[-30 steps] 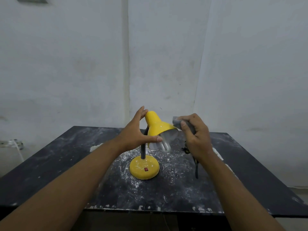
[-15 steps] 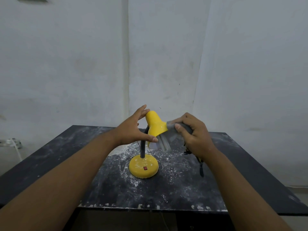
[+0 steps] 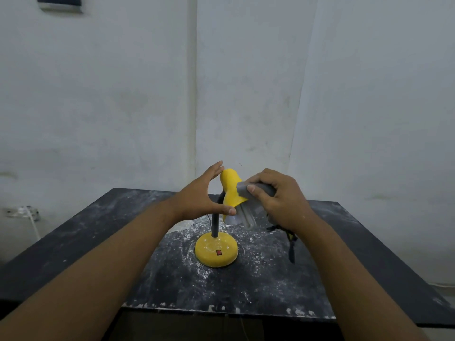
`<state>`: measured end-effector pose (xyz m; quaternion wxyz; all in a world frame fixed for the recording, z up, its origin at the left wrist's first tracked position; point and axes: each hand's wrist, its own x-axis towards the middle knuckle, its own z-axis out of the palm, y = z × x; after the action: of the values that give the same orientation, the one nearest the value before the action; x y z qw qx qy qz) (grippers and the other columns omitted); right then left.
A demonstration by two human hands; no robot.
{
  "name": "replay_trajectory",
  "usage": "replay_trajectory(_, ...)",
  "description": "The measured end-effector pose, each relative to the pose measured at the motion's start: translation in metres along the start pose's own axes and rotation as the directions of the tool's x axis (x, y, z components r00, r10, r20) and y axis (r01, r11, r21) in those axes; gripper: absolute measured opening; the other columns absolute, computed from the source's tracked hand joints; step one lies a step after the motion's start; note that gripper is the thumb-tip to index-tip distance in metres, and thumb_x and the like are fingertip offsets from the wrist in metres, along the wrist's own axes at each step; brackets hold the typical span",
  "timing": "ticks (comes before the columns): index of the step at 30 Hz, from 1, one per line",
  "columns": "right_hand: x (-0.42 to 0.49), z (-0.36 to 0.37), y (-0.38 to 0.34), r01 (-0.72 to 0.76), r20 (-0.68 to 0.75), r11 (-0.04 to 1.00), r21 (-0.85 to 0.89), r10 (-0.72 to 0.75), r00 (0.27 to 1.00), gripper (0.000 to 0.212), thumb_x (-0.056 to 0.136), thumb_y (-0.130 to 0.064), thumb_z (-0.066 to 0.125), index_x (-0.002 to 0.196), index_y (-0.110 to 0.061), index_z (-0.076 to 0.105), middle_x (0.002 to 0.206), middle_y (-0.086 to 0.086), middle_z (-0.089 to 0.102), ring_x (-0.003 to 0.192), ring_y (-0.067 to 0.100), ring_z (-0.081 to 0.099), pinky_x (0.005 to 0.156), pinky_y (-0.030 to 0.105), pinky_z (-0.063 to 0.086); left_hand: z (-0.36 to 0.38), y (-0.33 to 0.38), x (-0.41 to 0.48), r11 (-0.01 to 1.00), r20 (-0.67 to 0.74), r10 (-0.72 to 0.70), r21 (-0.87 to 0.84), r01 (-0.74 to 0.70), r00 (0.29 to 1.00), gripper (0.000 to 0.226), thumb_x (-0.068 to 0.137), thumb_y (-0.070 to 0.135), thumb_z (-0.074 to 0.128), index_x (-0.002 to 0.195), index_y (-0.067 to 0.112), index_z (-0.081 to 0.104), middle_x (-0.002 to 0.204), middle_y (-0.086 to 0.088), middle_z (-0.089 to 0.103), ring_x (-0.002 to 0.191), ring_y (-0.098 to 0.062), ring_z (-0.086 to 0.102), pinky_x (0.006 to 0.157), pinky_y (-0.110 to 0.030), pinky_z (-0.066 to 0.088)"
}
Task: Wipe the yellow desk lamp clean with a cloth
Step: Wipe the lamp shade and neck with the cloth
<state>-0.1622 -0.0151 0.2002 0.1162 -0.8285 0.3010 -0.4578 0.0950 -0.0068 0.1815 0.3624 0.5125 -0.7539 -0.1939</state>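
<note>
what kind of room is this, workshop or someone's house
Probably a bare utility or work room rather than a furnished living space: plain white plastered walls, a scuffed black table dusted with white powder, and what looks like a socket with a white cable low on the left.

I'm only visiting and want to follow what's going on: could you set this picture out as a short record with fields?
surface: black table, dusted with white powder
lamp: yellow desk lamp, upright on its round base with a red switch
left hand: left hand steadies the shade, thumb at the rim
right hand: right hand presses a grey cloth on the shade
bulb: white bulb under the shade
cord: black cord on the table
</note>
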Motion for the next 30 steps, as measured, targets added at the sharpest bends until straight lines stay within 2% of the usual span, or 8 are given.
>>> replay_trajectory(3,-0.001,-0.003,-0.006,-0.088,-0.16,0.994,0.069,0.098,0.982,0.008,0.099,-0.027,0.076,0.101,-0.033,0.08,0.101,-0.016,0.079,0.099,0.002,0.073,0.082,0.024,0.057,0.003,0.011,-0.009,0.998,-0.154,0.011,0.062,-0.002,0.988,0.113,0.074,0.068,0.085,0.165,0.037,0.027,0.17,0.017,0.031,0.155,-0.008,0.03,0.124,-0.039,0.032)
replay_trajectory(7,0.009,-0.007,-0.02,-0.27,-0.324,0.931,0.246,0.341,0.883,0.01,0.093,-0.039,0.081,0.091,-0.03,0.078,0.091,-0.012,0.078,0.086,0.001,0.073,0.068,0.017,0.051,0.012,0.043,-0.018,0.992,-0.503,0.091,-0.025,-0.12,0.86,0.029,0.102,0.051,0.064,0.123,0.031,0.068,0.126,0.019,0.067,0.124,-0.004,0.059,0.107,-0.043,0.051)
replay_trajectory(10,0.021,-0.004,-0.033,-0.303,-0.348,0.874,0.38,0.439,0.828,0.019,0.09,-0.041,0.084,0.089,-0.024,0.076,0.089,-0.008,0.079,0.086,0.006,0.074,0.073,0.026,0.056,0.017,0.075,-0.028,0.975,-0.415,0.111,-0.129,-0.179,0.903,0.03,0.106,0.046,0.055,0.125,0.032,0.073,0.121,0.018,0.075,0.115,0.001,0.068,0.099,-0.032,0.056)
replay_trajectory(15,0.03,0.008,-0.057,-0.216,-0.306,0.897,0.385,0.345,0.887,0.016,0.102,-0.034,0.069,0.099,-0.028,0.083,0.097,-0.015,0.081,0.094,-0.002,0.074,0.083,0.022,0.057,0.024,0.098,-0.028,0.915,-0.257,0.038,-0.379,-0.137,0.966,0.038,0.11,0.052,0.047,0.145,0.043,0.06,0.137,0.017,0.071,0.127,-0.003,0.066,0.111,-0.038,0.052)
replay_trajectory(18,0.028,0.014,-0.059,-0.247,-0.214,0.891,0.38,0.344,0.914,0.029,0.105,-0.026,0.057,0.114,-0.031,0.084,0.115,-0.018,0.08,0.11,-0.004,0.071,0.097,0.029,0.06,0.016,0.099,-0.025,0.954,-0.32,-0.042,-0.295,-0.057,0.947,0.032,0.111,0.049,0.048,0.124,0.034,0.072,0.119,0.006,0.078,0.111,-0.009,0.072,0.104,-0.044,0.056)
replay_trajectory(21,0.023,0.019,-0.057,-0.275,-0.075,0.867,0.416,0.334,0.94,0.039,0.101,-0.024,0.05,0.125,-0.037,0.079,0.127,-0.008,0.078,0.117,0.015,0.074,0.1,0.046,0.062,0.009,0.093,-0.022,0.977,-0.324,-0.052,-0.214,-0.02,0.945,0.019,0.11,0.041,0.055,0.107,0.034,0.072,0.101,0.006,0.078,0.091,-0.009,0.075,0.087,-0.04,0.062)
replay_trajectory(26,0.011,0.02,-0.046,-0.256,-0.062,0.911,0.323,0.291,0.955,0.045,0.108,-0.02,0.054,0.146,-0.044,0.057,0.127,-0.014,0.073,0.122,0.01,0.064,0.096,0.029,0.052,-0.001,0.06,-0.004,0.998,-0.466,-0.048,0.008,0.058,0.884,0.044,0.106,0.023,0.058,0.149,0.031,0.05,0.114,0.0,0.075,0.096,-0.02,0.071,0.08,-0.038,0.057)
replay_trajectory(30,-0.001,0.03,-0.026,-0.268,-0.073,0.962,-0.057,0.264,0.962,0.047,0.104,-0.035,0.055,0.15,-0.045,0.05,0.143,-0.014,0.063,0.137,0.018,0.049,0.112,0.05,0.045,-0.005,0.036,0.012,0.988,-0.405,0.042,0.155,0.023,0.914,0.046,0.103,0.005,0.051,0.141,0.031,0.055,0.116,-0.011,0.074,0.095,-0.029,0.07,0.075,-0.036,0.053)
